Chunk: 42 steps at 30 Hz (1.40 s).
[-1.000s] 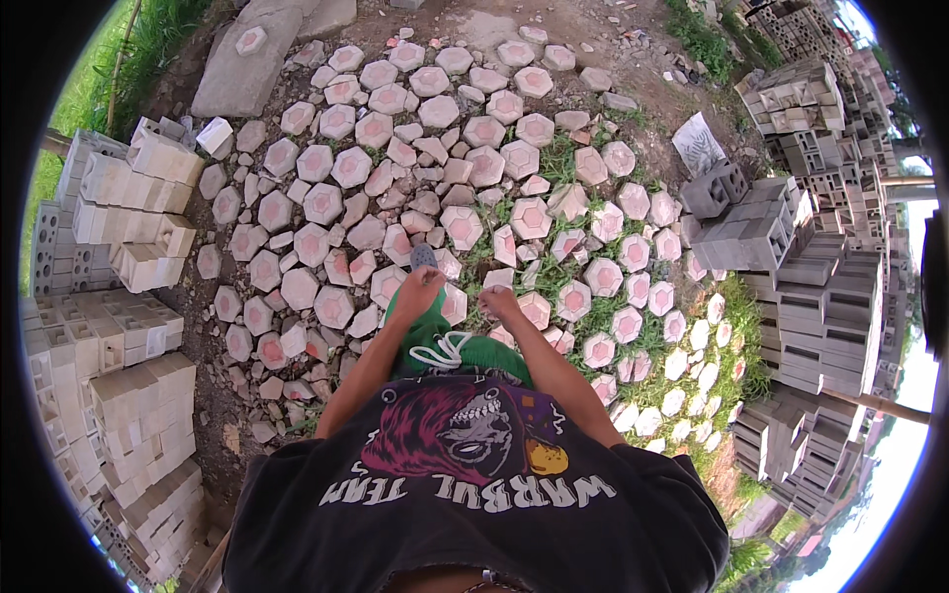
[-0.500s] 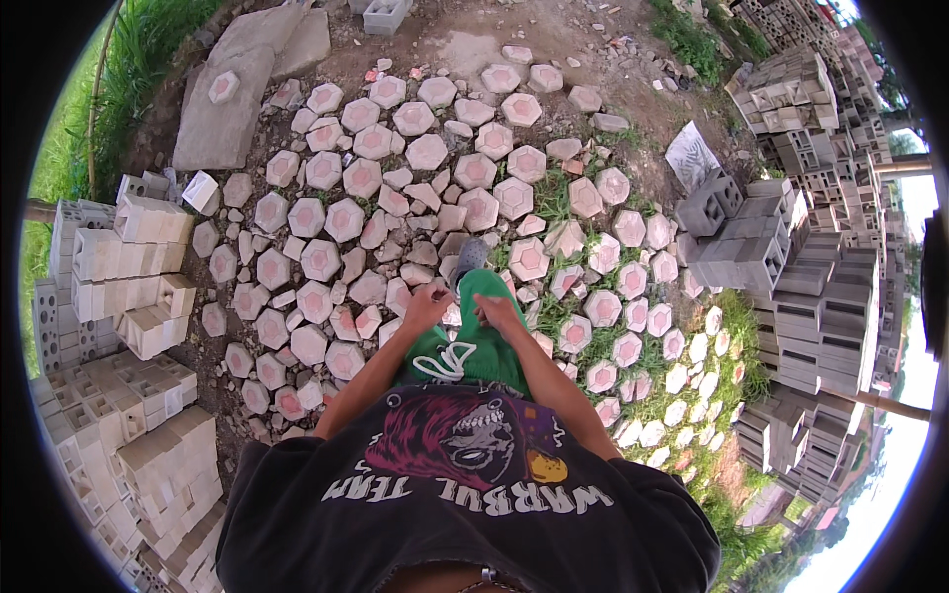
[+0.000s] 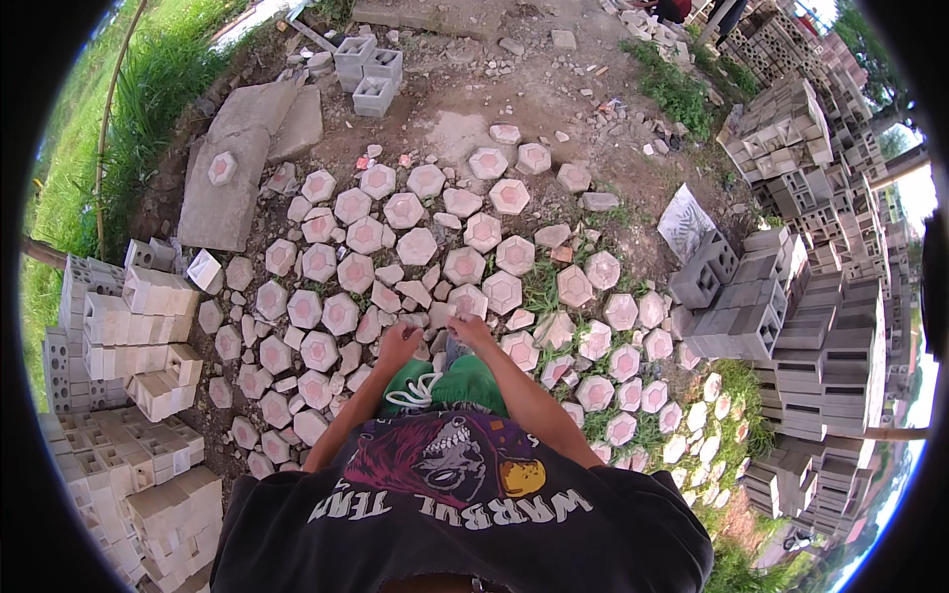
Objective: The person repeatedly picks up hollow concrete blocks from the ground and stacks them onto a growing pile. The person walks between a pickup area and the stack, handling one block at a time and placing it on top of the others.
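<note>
My left hand (image 3: 400, 344) and my right hand (image 3: 471, 332) are in front of my green shorts (image 3: 465, 383), a short gap apart. The fingers of both look curled in; whatever they may hold is too small to make out. Beyond them and to both sides, hexagonal pavers (image 3: 416, 247) with pinkish centres lie on the ground in loose rows. Broken stone pieces (image 3: 386, 296) fill the gaps just ahead of my left hand. A paver (image 3: 468, 300) lies right beyond my right hand.
Stacked concrete blocks stand at left (image 3: 138, 316) and right (image 3: 820, 346). A few hollow blocks (image 3: 374, 96) sit at the far side. A concrete slab (image 3: 222, 203) carries one paver. Grass (image 3: 148, 109) borders the far left. Part of another person (image 3: 674, 10) shows at the top right.
The view has tipped up, showing more far ground and the hollow blocks. Both hands have moved forward, away from my body, and my shorts show less.
</note>
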Tool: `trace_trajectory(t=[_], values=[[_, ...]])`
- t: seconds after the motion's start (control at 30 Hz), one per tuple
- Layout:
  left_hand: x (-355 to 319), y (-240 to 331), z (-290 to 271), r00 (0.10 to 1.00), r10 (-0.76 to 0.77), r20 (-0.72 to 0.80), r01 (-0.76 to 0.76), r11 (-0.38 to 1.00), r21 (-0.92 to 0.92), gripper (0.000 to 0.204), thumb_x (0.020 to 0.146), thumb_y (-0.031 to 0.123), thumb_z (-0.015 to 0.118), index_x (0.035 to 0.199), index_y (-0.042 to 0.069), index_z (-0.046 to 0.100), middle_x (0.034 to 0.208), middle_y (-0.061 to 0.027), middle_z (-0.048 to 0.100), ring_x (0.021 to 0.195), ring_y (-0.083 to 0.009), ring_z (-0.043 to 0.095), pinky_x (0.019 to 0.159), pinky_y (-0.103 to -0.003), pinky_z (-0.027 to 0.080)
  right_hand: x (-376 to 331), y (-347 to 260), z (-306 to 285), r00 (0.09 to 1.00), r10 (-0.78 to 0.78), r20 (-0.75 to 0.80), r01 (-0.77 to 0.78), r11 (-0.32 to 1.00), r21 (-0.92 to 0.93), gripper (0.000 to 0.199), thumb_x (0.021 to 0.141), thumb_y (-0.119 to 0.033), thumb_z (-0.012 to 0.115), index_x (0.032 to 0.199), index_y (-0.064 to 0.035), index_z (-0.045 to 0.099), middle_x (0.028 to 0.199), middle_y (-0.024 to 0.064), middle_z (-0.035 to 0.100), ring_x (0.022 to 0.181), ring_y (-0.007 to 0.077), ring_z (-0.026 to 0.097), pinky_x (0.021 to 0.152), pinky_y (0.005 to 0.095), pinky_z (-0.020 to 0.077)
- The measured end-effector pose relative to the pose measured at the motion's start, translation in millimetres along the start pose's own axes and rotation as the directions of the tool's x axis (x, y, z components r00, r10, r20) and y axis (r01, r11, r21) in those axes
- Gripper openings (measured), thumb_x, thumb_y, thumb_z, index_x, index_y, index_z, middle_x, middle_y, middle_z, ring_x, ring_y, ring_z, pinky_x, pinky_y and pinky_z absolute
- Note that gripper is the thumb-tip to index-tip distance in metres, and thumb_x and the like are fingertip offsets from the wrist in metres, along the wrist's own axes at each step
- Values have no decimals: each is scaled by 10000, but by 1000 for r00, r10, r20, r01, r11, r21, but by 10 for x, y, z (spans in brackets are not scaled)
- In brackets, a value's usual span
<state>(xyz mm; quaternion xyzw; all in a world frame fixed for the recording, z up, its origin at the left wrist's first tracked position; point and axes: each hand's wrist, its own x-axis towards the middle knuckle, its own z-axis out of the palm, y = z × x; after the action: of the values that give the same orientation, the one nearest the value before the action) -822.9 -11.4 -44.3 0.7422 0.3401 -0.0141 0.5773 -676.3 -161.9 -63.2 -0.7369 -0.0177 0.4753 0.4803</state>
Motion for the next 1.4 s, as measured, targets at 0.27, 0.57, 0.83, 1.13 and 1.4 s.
trace_trajectory(t=[0.27,0.57,0.83,1.13,1.4], values=[[410,270,-120,996,81,48,-83,996,37,248,729,195,742,847,5,635,807,-91,659,758,-180,637,706,-314,502,511,-42,-64,991,5,131,-13,998,54,230,735,-202,754,820,-34,622,700,21,619,564,78,556,473,219,433],[1397,611,-557,993,89,76,-94,993,66,288,699,237,781,767,15,611,699,-58,625,641,-138,573,608,-301,471,1301,-806,-56,984,-162,-67,150,976,-159,249,717,-188,783,805,-29,613,737,49,638,615,109,582,521,252,471],[2922,929,-1500,972,216,-88,-212,975,60,335,765,250,714,669,5,506,571,-68,496,541,-139,440,509,-335,374,2425,-2191,520,957,-264,-124,257,964,-68,347,775,-334,752,773,-30,584,686,39,612,609,99,569,573,254,489],[3360,614,-2333,942,-46,-333,2,992,-129,432,807,321,682,590,29,448,521,-31,467,520,-122,410,488,-333,355,3214,-2944,1191,936,-334,112,352,897,-269,347,773,-331,742,734,-38,559,666,40,602,587,107,580,556,261,487],[3863,187,-2635,886,-176,-429,86,971,-222,424,825,336,653,589,19,500,536,-52,508,527,-121,450,501,-333,374,3868,-3281,1489,928,-255,272,338,883,-325,310,802,-268,709,678,-43,535,634,38,605,562,103,583,523,267,474]])
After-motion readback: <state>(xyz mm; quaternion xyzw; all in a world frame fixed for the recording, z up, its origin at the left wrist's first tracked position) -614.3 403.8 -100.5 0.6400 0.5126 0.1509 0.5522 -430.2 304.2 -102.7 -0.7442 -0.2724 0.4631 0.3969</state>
